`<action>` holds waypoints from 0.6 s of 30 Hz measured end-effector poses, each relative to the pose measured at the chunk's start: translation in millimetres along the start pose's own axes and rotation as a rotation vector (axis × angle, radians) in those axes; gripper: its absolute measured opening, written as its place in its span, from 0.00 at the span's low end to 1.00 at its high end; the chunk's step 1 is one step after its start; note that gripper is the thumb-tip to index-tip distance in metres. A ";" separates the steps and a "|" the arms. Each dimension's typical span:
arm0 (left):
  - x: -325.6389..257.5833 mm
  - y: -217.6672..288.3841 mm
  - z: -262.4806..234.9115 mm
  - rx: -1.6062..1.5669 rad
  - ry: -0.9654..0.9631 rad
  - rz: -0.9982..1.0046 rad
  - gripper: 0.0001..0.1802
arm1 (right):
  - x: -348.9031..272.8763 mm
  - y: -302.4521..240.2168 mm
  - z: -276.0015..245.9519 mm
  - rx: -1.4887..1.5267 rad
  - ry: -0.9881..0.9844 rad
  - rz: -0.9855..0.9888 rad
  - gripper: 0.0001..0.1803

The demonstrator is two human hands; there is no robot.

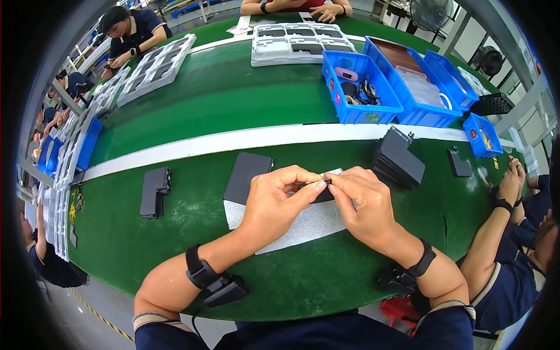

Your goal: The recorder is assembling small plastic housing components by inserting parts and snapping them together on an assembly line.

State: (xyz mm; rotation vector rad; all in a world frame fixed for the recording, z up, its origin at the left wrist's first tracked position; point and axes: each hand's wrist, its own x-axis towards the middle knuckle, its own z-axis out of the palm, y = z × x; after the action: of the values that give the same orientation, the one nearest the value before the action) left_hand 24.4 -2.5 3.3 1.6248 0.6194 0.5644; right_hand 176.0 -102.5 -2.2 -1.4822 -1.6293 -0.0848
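My left hand (274,201) and my right hand (364,204) meet over the middle of the near bench. Between their fingertips they pinch a small, slim dark piece (312,183), mostly hidden by the fingers, so its exact kind cannot be told. Below the hands lies a white sheet (312,230), with a flat black panel (245,178) at its far left edge. To the left rests a notched black flat part (154,192). A leaning stack of similar black parts (399,157) stands to the right of my right hand.
Beyond a white strip (233,141) runs a green belt with white trays (286,55) and blue bins (361,111). A small blue bin (482,137) and another black part (459,163) sit at right, near a co-worker's hands (512,178). Other people work around the line.
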 end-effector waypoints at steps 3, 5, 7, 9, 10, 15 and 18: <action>-0.3 1.4 2.3 0.018 0.024 0.060 0.09 | -1.2 -4.7 1.4 -0.093 0.013 -0.031 0.10; 1.0 -2.9 4.3 0.008 0.041 0.102 0.09 | -0.1 -6.2 3.1 -0.176 0.062 -0.110 0.11; 1.7 -1.4 4.2 0.000 0.065 0.144 0.08 | 1.6 -5.6 0.1 -0.142 0.020 -0.065 0.11; 2.5 3.3 2.2 0.031 0.032 0.041 0.07 | 1.9 -5.2 -3.6 -0.110 -0.023 -0.012 0.11; 3.3 -1.0 2.1 0.030 0.034 0.039 0.07 | 3.0 -4.9 -6.0 0.037 -0.055 0.153 0.10; 6.0 -12.0 2.6 -0.238 -0.045 0.005 0.12 | 2.5 2.7 -3.7 0.261 -0.066 0.435 0.08; 5.4 -11.4 3.2 -0.277 -0.083 -0.032 0.11 | 2.3 2.4 -0.8 0.199 -0.015 0.382 0.06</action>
State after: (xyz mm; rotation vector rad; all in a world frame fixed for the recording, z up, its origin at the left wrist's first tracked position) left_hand 29.6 0.1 -8.3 1.3683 0.4817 0.5312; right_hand 178.7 -100.5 -1.4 -1.6108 -1.2981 0.2947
